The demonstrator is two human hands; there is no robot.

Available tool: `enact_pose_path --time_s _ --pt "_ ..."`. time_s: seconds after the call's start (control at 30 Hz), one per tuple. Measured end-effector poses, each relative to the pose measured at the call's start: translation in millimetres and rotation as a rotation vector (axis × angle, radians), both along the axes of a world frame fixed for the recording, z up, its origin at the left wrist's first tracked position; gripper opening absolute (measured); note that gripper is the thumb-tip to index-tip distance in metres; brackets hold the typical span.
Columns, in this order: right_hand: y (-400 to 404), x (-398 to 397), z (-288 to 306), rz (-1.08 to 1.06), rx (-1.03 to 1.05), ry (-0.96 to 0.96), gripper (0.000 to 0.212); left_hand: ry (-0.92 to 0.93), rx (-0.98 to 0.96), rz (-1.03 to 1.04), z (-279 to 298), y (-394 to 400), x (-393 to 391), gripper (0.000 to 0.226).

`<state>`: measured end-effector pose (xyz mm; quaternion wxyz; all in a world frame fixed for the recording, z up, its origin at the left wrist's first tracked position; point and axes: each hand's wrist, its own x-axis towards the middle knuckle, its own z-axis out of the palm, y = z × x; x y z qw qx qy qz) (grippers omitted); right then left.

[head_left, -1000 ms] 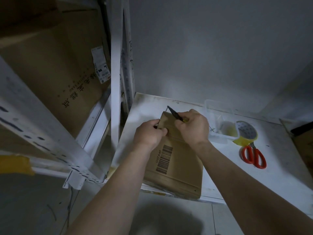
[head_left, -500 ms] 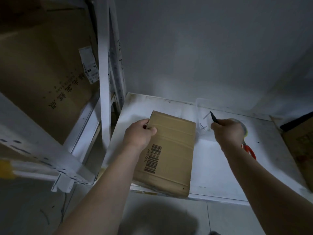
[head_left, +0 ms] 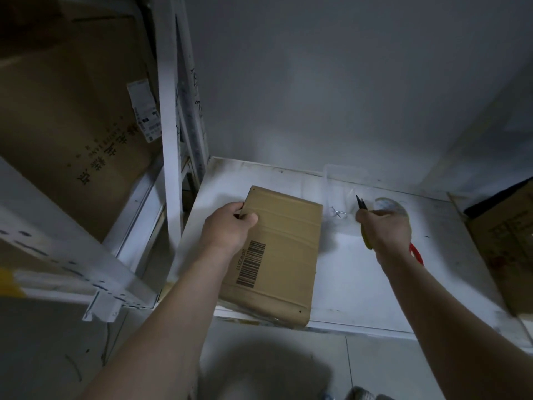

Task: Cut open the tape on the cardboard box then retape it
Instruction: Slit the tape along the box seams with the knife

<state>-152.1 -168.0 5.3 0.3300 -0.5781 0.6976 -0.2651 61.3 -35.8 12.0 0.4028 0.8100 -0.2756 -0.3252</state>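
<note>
Cardboard box (head_left: pixel 277 252) flat at desk (head_left: pixel 354 284) front-left edge, long axis front-to-back. Left hand (head_left: pixel 227 229) grips box's far-left corner. Right hand (head_left: pixel 383 229) curled round cutter (head_left: pixel 362 206), near desk back edge, apart from box, which lies to its left. Left hand nearer box.

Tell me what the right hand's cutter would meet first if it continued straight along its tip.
Probably the clear tray: the cutter in the right hand points up and slightly left toward its far wall. Depth is unclear; it may pass above it.
</note>
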Motion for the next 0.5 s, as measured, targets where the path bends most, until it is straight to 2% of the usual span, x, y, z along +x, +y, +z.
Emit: enact_pose_path --time_s 0.1,0.2,0.33,0.5 --pt "22.5 -10.6 -15.1 0.071 -0.013 0.067 0.018 -0.023 0.017 -0.013 2.9 9.4 -4.8 0.025" --pt "40.5 -22.8 -42.2 0.154 0.055 0.186 0.016 0.038 0.011 0.002 4.8 21.2 -10.6 0.028" --pt "49.4 -30.6 -69.7 0.213 0.152 0.354 0.024 0.182 -0.015 0.037 4.3 34.3 -17.5 0.033" --pt "44.1 -29.8 -78.5 0.243 0.069 0.509 0.028 0.293 -0.043 0.04 1.2 46.6 -20.3 0.033"
